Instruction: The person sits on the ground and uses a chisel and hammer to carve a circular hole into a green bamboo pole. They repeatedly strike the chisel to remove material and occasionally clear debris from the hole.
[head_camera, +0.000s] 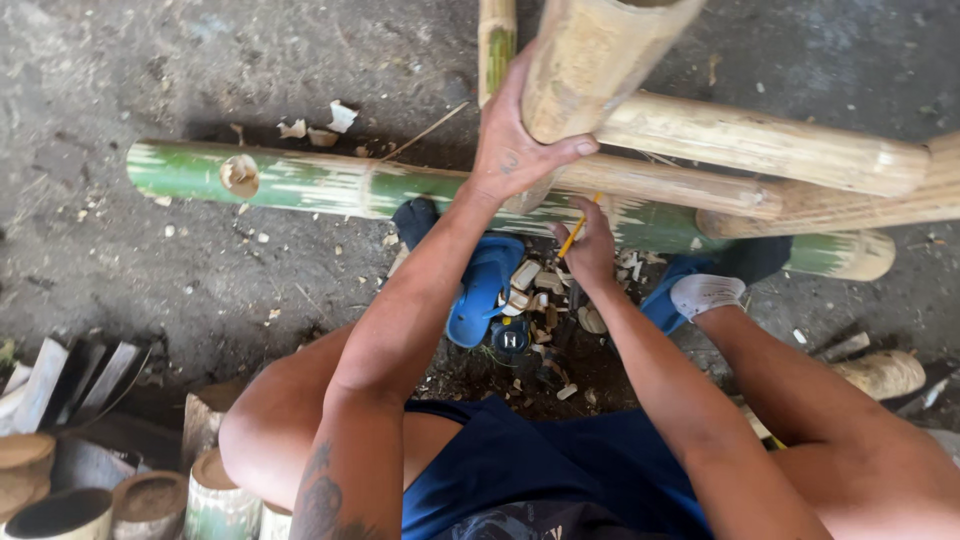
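The left hand (515, 140) is wrapped open-palmed around the lower end of a pale, dry bamboo pole (590, 60), thumb hooked across its front, steadying it where it stands tilted against the other stalks. The right hand (590, 250) is closed in a writing grip on a thin yellow pencil (578, 232), its tip at the joint just below. The pole looks likely to slip: its skin is smooth and round, it leans rather than stands plumb, and one hand alone checks it, so a twist of the wrist could roll it off the crossing stalks and spoil whatever line the pencil makes. Under it a long green bamboo culm (300, 182) lies on the gritty concrete floor (120, 260), waxy, streaked white where scraped, with a round hole bored in its side. Two dry tan poles (760, 140) cross above it, fibrous at the cut ends. Pale chips (535, 290) litter the ground between blue sandals (485, 290).
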